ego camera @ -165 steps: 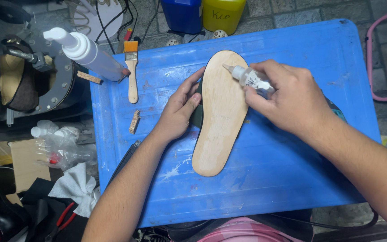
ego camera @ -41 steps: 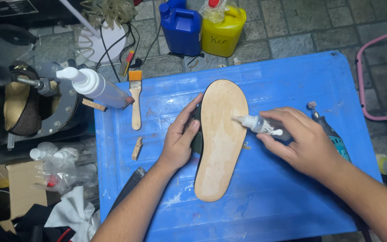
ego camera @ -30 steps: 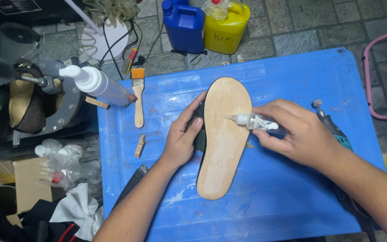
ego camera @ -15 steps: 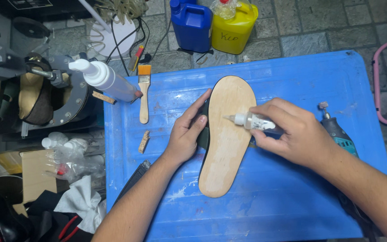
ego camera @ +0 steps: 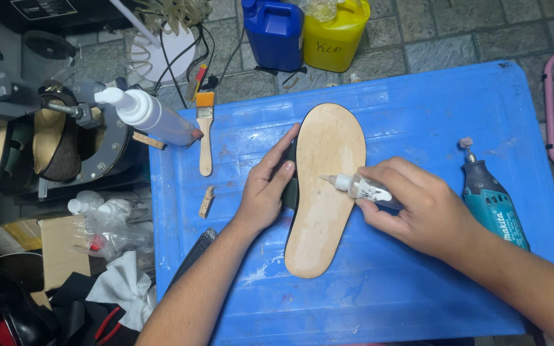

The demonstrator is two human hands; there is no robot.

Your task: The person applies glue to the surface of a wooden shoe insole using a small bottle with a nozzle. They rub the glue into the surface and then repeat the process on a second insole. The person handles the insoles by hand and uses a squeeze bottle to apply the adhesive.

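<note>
1. A tan, foot-shaped wooden insole board (ego camera: pixel 324 192) lay flat near the middle of the blue plastic table top (ego camera: pixel 418 115), its rounded toe end pointing away from the person and its narrower heel end toward them.
2. The left hand (ego camera: pixel 265 189) rested along the board's left edge, fingers stretched out and held close together, the thumb lying against the side of the board; it gripped nothing, only steadied the dark edge beneath the board.
3. The right hand (ego camera: pixel 418 208) was curled around a small clear glue bottle with a white nozzle (ego camera: pixel 360 188), pinching it between thumb and fingers. The nozzle tip pointed left and sat over the middle of the board; whether it touched the surface could not be told.
4. A teal rotary tool with a small grinding tip (ego camera: pixel 492 202) lay on the table just to the right of the right hand, apart from it.
5. A wooden-handled brush with orange bristles (ego camera: pixel 205 131) lay near the table's left edge, with a small wood scrap (ego camera: pixel 207 201) below it.
6. A white squeeze bottle (ego camera: pixel 145 115) leaned over the table's upper left corner.
7. A blue jug (ego camera: pixel 276 32) and a yellow jug (ego camera: pixel 335 35) stood on the paved floor beyond the table.
</note>
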